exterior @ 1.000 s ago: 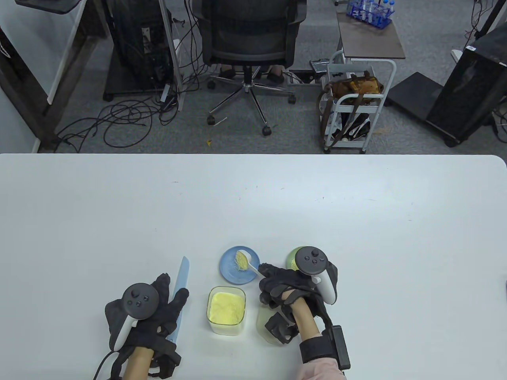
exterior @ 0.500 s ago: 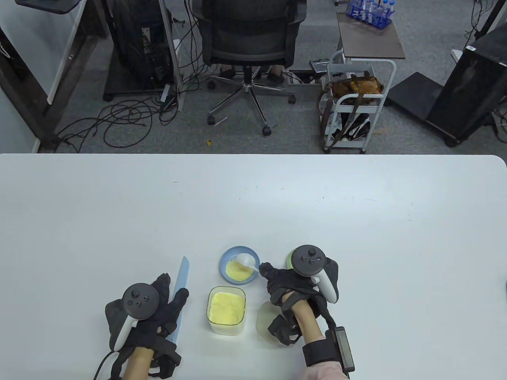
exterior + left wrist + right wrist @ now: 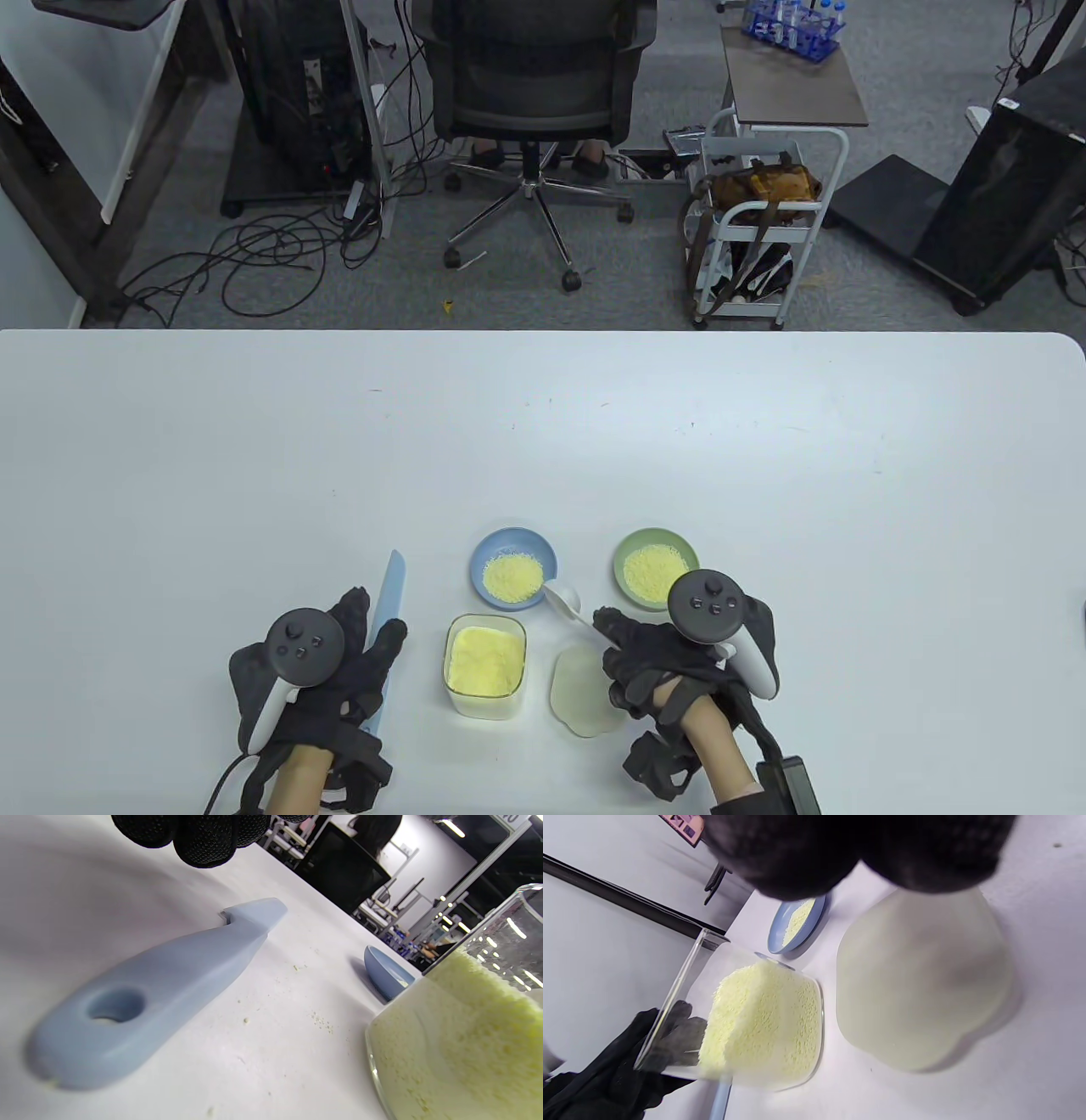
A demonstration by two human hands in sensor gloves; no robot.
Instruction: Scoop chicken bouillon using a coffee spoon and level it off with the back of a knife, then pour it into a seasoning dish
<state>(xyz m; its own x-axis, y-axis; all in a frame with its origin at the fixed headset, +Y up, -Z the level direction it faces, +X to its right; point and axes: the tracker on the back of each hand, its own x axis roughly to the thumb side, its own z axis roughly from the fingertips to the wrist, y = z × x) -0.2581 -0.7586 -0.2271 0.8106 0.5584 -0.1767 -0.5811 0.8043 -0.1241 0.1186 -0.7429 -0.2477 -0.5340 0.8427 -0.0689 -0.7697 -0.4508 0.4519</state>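
My right hand (image 3: 618, 638) pinches the handle of a white coffee spoon (image 3: 564, 601). Its empty bowl hovers between the blue seasoning dish (image 3: 509, 543) and the lid. The blue dish holds a pile of yellow bouillon, also seen in the right wrist view (image 3: 793, 923). A clear square container (image 3: 484, 665) of bouillon stands in front of it. My left hand (image 3: 339, 662) lies flat over a light blue knife (image 3: 392, 590) on the table. In the left wrist view the knife handle (image 3: 140, 1001) rests free on the table, with my fingertips (image 3: 203, 832) above it.
A green dish (image 3: 670, 543) with bouillon sits just beyond my right hand. The container's translucent lid (image 3: 581, 689) lies flat, right of the container and partly under my right hand. A few grains are scattered on the table (image 3: 318, 1020). The table's far half is bare.
The spoon tipped its bouillon into the blue dish. My right hand then drew back toward me and to the right with the empty spoon, uncovering the green dish. The left hand stayed put.
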